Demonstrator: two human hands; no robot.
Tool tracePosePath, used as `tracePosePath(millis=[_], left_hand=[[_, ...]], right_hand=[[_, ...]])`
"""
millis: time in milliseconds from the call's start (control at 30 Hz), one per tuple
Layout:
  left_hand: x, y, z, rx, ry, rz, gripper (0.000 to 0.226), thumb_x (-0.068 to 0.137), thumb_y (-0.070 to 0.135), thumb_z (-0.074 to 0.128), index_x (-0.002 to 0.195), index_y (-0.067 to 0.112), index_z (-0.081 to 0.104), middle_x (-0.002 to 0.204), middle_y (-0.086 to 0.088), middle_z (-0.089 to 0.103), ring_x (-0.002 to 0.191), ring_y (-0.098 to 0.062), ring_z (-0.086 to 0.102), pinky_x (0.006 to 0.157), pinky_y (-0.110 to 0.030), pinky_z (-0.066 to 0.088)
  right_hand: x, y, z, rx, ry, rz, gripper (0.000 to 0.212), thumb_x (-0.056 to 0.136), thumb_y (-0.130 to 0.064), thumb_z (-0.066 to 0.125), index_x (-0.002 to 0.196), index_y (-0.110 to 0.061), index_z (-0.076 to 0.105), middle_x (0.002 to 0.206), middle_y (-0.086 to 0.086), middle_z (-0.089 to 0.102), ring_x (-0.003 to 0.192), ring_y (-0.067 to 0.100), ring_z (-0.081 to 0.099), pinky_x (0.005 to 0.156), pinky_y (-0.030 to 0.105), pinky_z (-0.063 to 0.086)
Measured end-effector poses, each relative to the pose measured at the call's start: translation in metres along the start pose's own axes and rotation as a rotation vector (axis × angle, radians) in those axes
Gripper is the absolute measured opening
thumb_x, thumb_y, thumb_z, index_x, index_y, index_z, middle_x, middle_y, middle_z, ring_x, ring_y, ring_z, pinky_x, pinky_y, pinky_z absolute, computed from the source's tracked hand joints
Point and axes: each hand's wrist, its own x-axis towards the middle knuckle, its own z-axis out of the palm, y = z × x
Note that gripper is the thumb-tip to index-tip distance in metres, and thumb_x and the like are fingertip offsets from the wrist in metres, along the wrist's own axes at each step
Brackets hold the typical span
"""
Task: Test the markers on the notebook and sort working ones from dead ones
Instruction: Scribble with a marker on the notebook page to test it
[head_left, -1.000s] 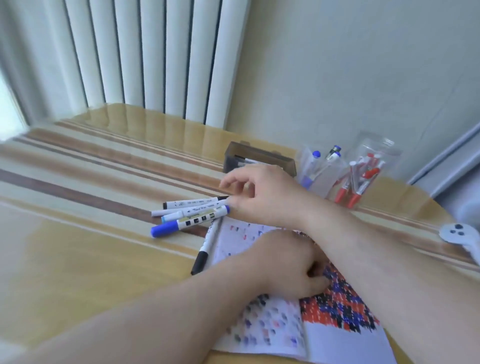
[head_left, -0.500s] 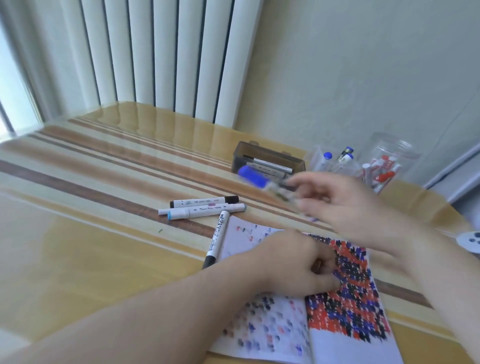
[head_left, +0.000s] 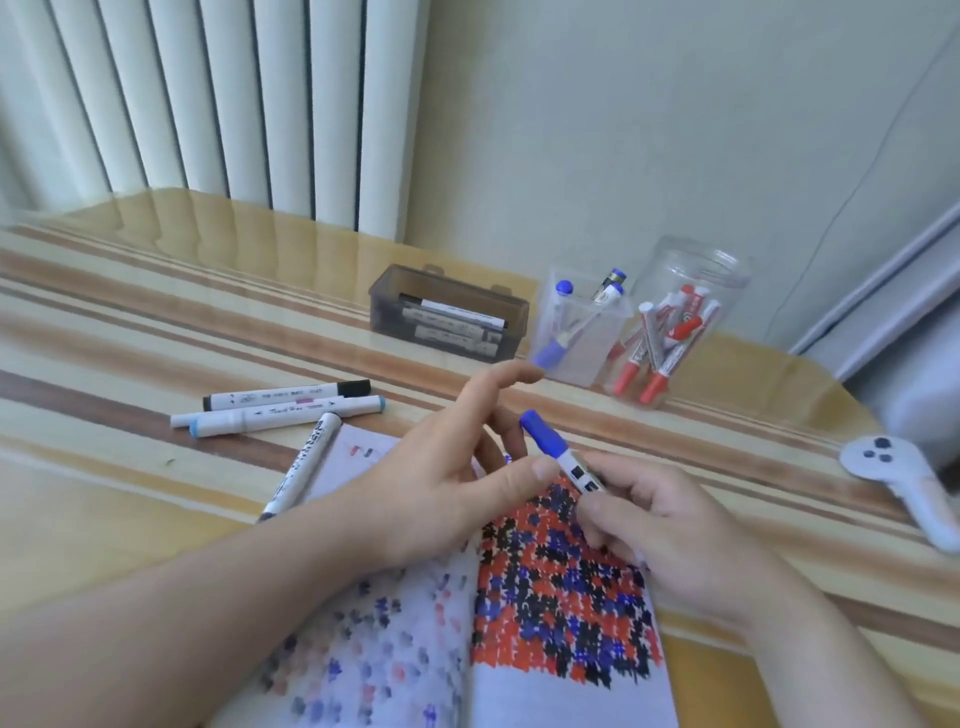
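1. The right hand (head_left: 670, 525) grips a blue-capped white marker (head_left: 558, 453) by its barrel, fingers curled round it, the cap pointing up and away over the open notebook.
2. The left hand (head_left: 441, 483) is spread open beside that marker, fingers straight and apart, its thumb tip just beside the barrel below the cap; I cannot tell whether it touches.
3. The open paper notebook (head_left: 566, 613) lies on the striped glossy wooden tabletop (head_left: 130, 499) under both hands. Its right page is thick with red, blue and black test marks; the left page carries fainter, scattered ones.
4. A white marker with a dark tip (head_left: 301, 465) lies aslant, its upper end over the notebook's far left corner.
5. Beyond it, two more markers lie side by side on the tabletop: a white marker with black ends (head_left: 285, 396) and, nearer, a white marker with light-blue ends (head_left: 280, 414).
6. At the far side stands a dark translucent plastic box (head_left: 449, 312) holding white markers lying flat.
7. To its right, a clear square plastic cup (head_left: 579, 332) holds blue-capped markers leaning upright.
8. Just beside that cup, a clear round plastic jar (head_left: 680, 322) holds red-capped markers, caps down.
9. A white game controller (head_left: 898, 480) lies well apart near the right edge of the tabletop.
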Motion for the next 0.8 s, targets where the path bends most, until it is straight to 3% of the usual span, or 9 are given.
tracePosePath(millis=[100, 200, 300, 400, 433, 533, 600, 667, 800], left_hand=[[0.002, -0.007, 0.001, 0.283, 0.005, 0.090, 0.040, 0.097, 0.050, 0.064, 0.135, 0.043, 0.052, 0.106, 0.020, 0.056, 0.091, -0.009, 0.062, 0.072, -0.015, 0.047], [0.001, -0.008, 0.005, 0.471, 0.008, 0.135, 0.041, 0.096, 0.053, 0.063, 0.134, 0.041, 0.052, 0.118, 0.024, 0.044, 0.102, -0.001, 0.056, 0.081, -0.009, 0.042], [-0.001, -0.003, 0.005, 0.616, 0.009, 0.205, 0.039, 0.095, 0.063, 0.057, 0.124, 0.036, 0.056, 0.117, 0.017, 0.045, 0.099, -0.003, 0.053, 0.081, -0.020, 0.046], [-0.002, 0.004, 0.006, 0.792, -0.004, 0.267, 0.040, 0.097, 0.066, 0.044, 0.105, 0.029, 0.058, 0.090, 0.016, 0.056, 0.078, -0.011, 0.057, 0.063, -0.031, 0.047], [-0.003, 0.005, 0.007, 0.830, -0.016, 0.289, 0.041, 0.098, 0.064, 0.041, 0.103, 0.027, 0.058, 0.083, 0.014, 0.057, 0.073, -0.015, 0.058, 0.058, -0.034, 0.046], [-0.004, 0.008, 0.008, 0.819, -0.029, 0.320, 0.038, 0.102, 0.052, 0.035, 0.105, 0.022, 0.058, 0.085, 0.010, 0.060, 0.074, -0.019, 0.059, 0.059, -0.039, 0.046], [-0.005, 0.012, 0.006, 0.795, -0.014, 0.312, 0.033, 0.104, 0.046, 0.033, 0.105, 0.022, 0.055, 0.088, 0.010, 0.058, 0.076, -0.021, 0.057, 0.062, -0.041, 0.046], [-0.006, 0.014, 0.007, 0.753, -0.005, 0.304, 0.023, 0.105, 0.042, 0.031, 0.102, 0.024, 0.045, 0.085, 0.014, 0.049, 0.072, -0.018, 0.052, 0.060, -0.040, 0.043], [-0.011, 0.017, 0.013, 0.563, -0.132, 0.251, 0.013, 0.107, 0.043, 0.035, 0.099, 0.034, 0.039, 0.074, 0.028, 0.050, 0.060, 0.001, 0.044, 0.056, -0.020, 0.032]], right_hand=[[-0.004, 0.002, -0.010, -0.066, 0.034, -0.014, 0.041, 0.102, -0.014, 0.058, 0.118, -0.051, 0.070, 0.069, 0.002, 0.062, 0.061, 0.009, 0.052, 0.062, 0.022, 0.041], [-0.007, 0.000, -0.014, 0.030, 0.089, -0.007, 0.027, 0.093, -0.026, 0.070, 0.113, -0.043, 0.072, 0.075, 0.008, 0.072, 0.073, 0.014, 0.066, 0.074, 0.036, 0.048], [-0.008, -0.002, -0.009, 0.008, 0.105, -0.032, 0.029, 0.084, -0.030, 0.072, 0.113, -0.031, 0.074, 0.078, 0.008, 0.076, 0.069, 0.009, 0.068, 0.071, 0.033, 0.047], [-0.008, -0.008, 0.002, -0.036, 0.129, -0.073, 0.020, 0.089, -0.023, 0.078, 0.103, -0.038, 0.077, 0.083, 0.003, 0.079, 0.076, 0.012, 0.074, 0.079, 0.040, 0.055], [-0.008, -0.009, 0.004, -0.015, 0.155, -0.086, 0.019, 0.090, -0.019, 0.078, 0.099, -0.035, 0.078, 0.082, 0.004, 0.079, 0.070, 0.010, 0.073, 0.074, 0.037, 0.055], [-0.006, -0.010, 0.008, 0.246, 0.151, -0.113, 0.012, 0.084, -0.015, 0.080, 0.094, -0.021, 0.079, 0.075, 0.017, 0.074, 0.051, 0.015, 0.057, 0.049, 0.023, 0.042], [-0.004, -0.007, 0.010, 0.485, 0.093, -0.140, 0.025, 0.076, -0.027, 0.086, 0.097, -0.016, 0.079, 0.074, 0.020, 0.071, 0.051, 0.018, 0.056, 0.045, 0.022, 0.040], [0.000, -0.005, 0.018, 0.618, 0.061, -0.201, 0.041, 0.070, -0.043, 0.092, 0.098, -0.017, 0.076, 0.069, 0.011, 0.066, 0.053, 0.016, 0.054, 0.047, 0.023, 0.038], [0.008, -0.002, 0.041, 0.380, 0.203, -0.290, 0.043, 0.071, -0.058, 0.086, 0.076, -0.026, 0.057, 0.054, -0.003, 0.051, 0.049, 0.013, 0.043, 0.051, 0.027, 0.035]])
